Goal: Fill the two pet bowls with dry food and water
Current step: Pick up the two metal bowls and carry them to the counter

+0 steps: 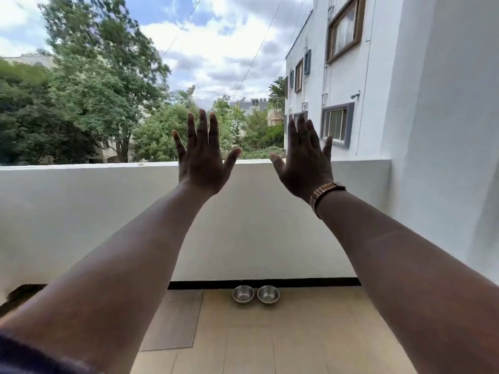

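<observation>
While both the left hand (pixel 201 160) & right hand (pixel 305 164) are raised, fingers spread, holding nothing, two steel bowls (pixel 256 294) sit side by side on the floor (pixel 270 341) by the parapet wall (pixel 81 211), mat (pixel 175 319) nearby.

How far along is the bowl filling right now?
Nothing looks done: both steel bowls, left bowl and right bowl, sit side by side on the floor by the wall and look empty. Nothing is in hand: the left hand and right hand are raised, fingers spread. Food and water both remain; neither supply is in view.
</observation>
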